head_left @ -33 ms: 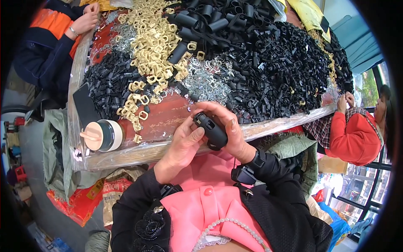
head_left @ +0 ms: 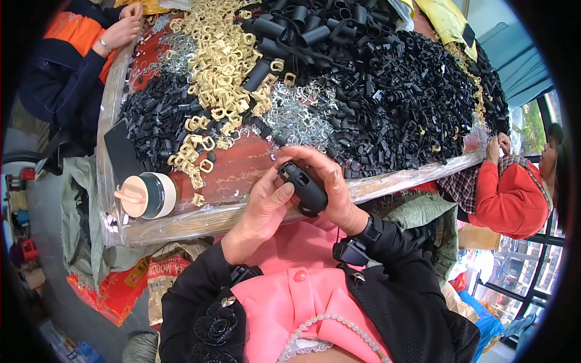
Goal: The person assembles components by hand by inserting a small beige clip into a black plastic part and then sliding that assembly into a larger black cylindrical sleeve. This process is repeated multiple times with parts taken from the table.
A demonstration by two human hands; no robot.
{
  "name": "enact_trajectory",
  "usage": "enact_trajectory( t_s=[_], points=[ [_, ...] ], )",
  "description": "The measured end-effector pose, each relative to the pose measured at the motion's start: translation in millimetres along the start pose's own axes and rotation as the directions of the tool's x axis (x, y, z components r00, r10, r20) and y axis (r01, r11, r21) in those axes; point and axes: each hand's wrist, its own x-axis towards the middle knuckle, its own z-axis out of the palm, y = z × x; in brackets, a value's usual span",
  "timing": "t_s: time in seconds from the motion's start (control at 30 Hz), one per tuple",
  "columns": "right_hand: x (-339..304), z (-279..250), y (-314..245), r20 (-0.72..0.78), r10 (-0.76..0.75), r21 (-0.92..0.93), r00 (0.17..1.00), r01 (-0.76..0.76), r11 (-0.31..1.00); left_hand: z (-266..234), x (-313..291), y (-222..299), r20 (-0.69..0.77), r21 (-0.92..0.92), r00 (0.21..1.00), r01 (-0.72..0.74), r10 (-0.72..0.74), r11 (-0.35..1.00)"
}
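Note:
Both hands hold a black tube-shaped plastic part [head_left: 312, 195] at the near edge of the table; it has slots and a stepped upper end. My left hand [head_left: 264, 204] grips its left side, the thumb pressed near the slotted end. Around the far end and right side curl the fingers of my right hand [head_left: 338, 196]. Just beyond the hands lies a heap of small silvery metal clips [head_left: 299, 115]. Cream-coloured plastic rings [head_left: 221, 72] are piled to the left of the clips, and small black plastic pieces [head_left: 399, 109] spread out to the right.
A cup [head_left: 163, 195] with a peach lid stands at the table's near left corner, beside a dark flat phone-like slab [head_left: 123, 151]. Black tubes [head_left: 315, 36] lie at the back. Co-workers' hands are at the left [head_left: 124, 27] and right [head_left: 498, 147] edges. Sacks [head_left: 82, 212] flank me.

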Motion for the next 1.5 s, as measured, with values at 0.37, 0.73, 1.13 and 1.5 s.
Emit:
enact_trajectory(
  t_s=[0.37,0.73,1.13,1.5],
  points=[
    [6,-3,8,-0.107,0.041,-0.295,0.993,-0.071,0.953,-3,6,17,-0.081,0.125,0.987,-0.126,0.137,0.984],
    [-9,-25,-3,0.198,0.476,-0.223,0.857,-0.433,0.873,-7,-7,25,-0.051,0.594,0.989,-0.083,0.140,0.801],
    [11,-19,-9,0.266,0.693,-0.245,0.671,-0.648,0.721,-21,-11,32,-0.071,0.583,0.994,-0.027,0.084,0.812],
    [-7,-15,3,0.250,0.260,-0.355,0.933,-0.161,0.921,-25,-11,32,-0.133,0.456,0.978,-0.081,0.158,0.886]
  ],
)
